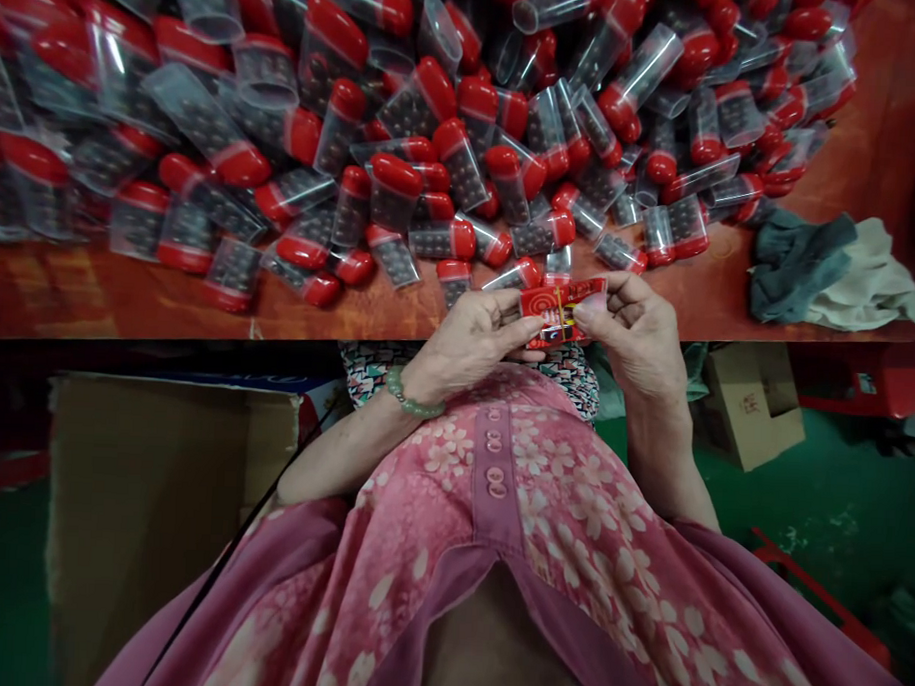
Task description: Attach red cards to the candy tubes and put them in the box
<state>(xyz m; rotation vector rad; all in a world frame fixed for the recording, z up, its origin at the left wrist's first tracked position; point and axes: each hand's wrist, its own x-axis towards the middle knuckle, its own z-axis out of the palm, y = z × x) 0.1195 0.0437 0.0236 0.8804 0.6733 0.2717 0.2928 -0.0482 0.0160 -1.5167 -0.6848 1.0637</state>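
Both my hands meet at the table's front edge around a small red printed packet (553,308) with yellow, white and dark markings. My left hand (477,339), with a green bead bracelet on its wrist, pinches the packet's left end between thumb and fingers. On the other side, my right hand (638,329) is closed on the right end, its thumb lying over the printed face. Just beyond the fingers lie clear plastic tubes with red caps (464,163), many holding small dark balls. What the packet contains cannot be made out.
The heap of tubes covers much of the orange-red table (315,323). Grey and white cloths (842,271) lie at its right. Below stand a large open cardboard box (144,492) at left, a smaller carton (756,403) and red plastic stools (869,377) at right.
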